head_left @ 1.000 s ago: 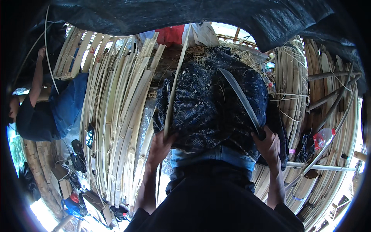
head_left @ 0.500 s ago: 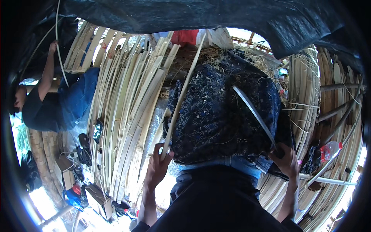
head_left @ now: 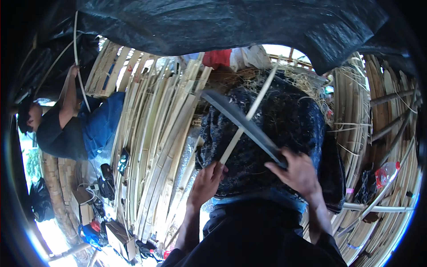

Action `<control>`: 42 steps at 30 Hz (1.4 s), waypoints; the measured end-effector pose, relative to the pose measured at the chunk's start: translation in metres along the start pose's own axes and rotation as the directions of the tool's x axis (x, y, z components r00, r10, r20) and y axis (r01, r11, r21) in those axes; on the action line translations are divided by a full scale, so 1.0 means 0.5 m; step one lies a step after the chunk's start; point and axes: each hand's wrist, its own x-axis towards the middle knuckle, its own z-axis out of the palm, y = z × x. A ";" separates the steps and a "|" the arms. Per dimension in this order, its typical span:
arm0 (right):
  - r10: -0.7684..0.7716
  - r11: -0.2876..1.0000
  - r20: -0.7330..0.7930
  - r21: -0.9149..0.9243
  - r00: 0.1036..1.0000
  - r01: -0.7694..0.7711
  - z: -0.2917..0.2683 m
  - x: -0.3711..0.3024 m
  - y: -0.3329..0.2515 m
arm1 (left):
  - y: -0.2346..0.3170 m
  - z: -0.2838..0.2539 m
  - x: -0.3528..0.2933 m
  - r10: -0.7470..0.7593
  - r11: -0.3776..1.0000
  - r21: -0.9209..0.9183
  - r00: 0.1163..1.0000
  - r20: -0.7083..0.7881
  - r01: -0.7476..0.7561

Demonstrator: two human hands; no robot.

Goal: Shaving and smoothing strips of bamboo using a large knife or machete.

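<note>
My left hand (head_left: pixel 206 183) is closed round the near end of a pale bamboo strip (head_left: pixel 263 92), which slants up and away to the right over my lap. In my right hand (head_left: pixel 297 172) is the handle of a long machete (head_left: pixel 231 113), its dark blade pointing away to the left. The blade lies across the strip about halfway along, crossing over it; whether it cuts into it I cannot tell. Under both, a dark blue patterned cloth (head_left: pixel 284 115) covers my legs, with small pale flecks on it.
Split bamboo slats (head_left: pixel 153 129) run along the left. Another person (head_left: pixel 73 122) sits at far left holding a long thin strip (head_left: pixel 76 49). Shavings (head_left: pixel 302 80) lie beyond the cloth. A plastic bottle (head_left: pixel 387 174) rests at right; a black tarp (head_left: pixel 213 26) hangs overhead.
My right hand has swung the machete leftward and up so that it now crosses the strip. My left hand has moved right, bringing the strip over the cloth.
</note>
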 end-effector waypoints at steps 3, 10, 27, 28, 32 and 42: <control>0.008 0.998 0.087 0.055 0.996 -0.013 0.057 0.037 -0.050 | -0.029 0.032 0.030 0.375 0.881 0.340 0.924 -0.075 -0.330; -0.154 0.980 0.101 0.143 0.983 0.139 0.155 0.067 -0.049 | -0.032 0.049 0.043 0.576 0.341 0.856 0.806 0.136 -0.388; -0.242 0.970 0.111 0.037 0.964 0.239 0.149 0.070 -0.041 | 0.025 0.074 0.001 0.463 0.723 0.661 0.851 -0.248 -0.201; -0.247 0.969 0.115 0.036 0.962 0.245 0.144 0.072 -0.045 | 0.034 0.068 -0.008 0.459 0.732 0.656 0.844 -0.279 -0.181; -0.282 0.959 0.070 0.016 0.957 0.281 0.112 0.085 -0.054 | 0.059 0.054 -0.024 0.359 0.813 0.565 0.884 -0.300 -0.138; -0.323 0.785 -0.338 -0.618 0.884 0.050 0.086 0.139 0.094 | 0.128 0.005 -0.093 0.006 0.991 0.134 0.987 -0.162 0.016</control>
